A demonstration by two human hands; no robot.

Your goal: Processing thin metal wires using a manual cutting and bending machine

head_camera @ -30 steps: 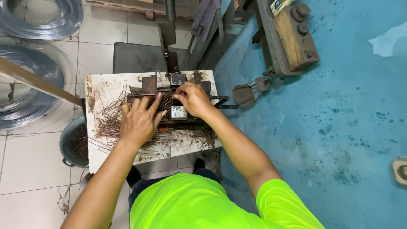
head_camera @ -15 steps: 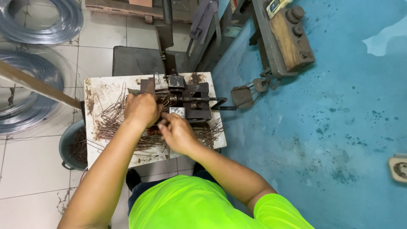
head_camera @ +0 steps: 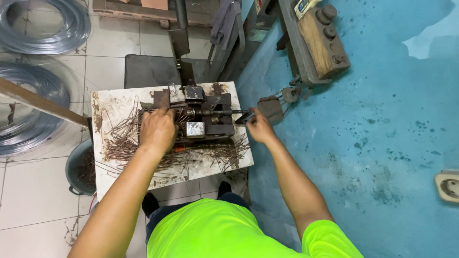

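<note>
left hand [head_camera: 158, 130]: palm down on the left part of the bending jig [head_camera: 201, 117], fingers curled forward over its left edge; the fingertips are hidden under the knuckles, so what they pinch, if anything, cannot be told, possibly one thin wire.
right hand [head_camera: 259, 128]: out at the table's right edge, fingers closed round the end of the lever rod [head_camera: 221, 112], thumb side toward the jig.
lever rod: dark, thin, lies level from the jig's middle to the right, its outer end inside the right hand's grip.
bending jig: rusty block of metal plates and a square bolt head, fixed near the back middle of the white table [head_camera: 107, 102]; it sits between the two hands, the left touching it, the right just off its right side.
bent wires [head_camera: 122, 141]: loose heap of thin brown pieces, spread on the table left of and below the left hand; a smaller scatter [head_camera: 224, 154] lies in front of the jig, near the right wrist.
bucket [head_camera: 76, 167]: grey, on the tiled floor just beside the table's left front corner, brown wire inside.
wire coils [head_camera: 45, 24]: grey loops on the tiles, far left, well apart from the hands.
floor on right: painted blue, speckled with dark bits.
</note>
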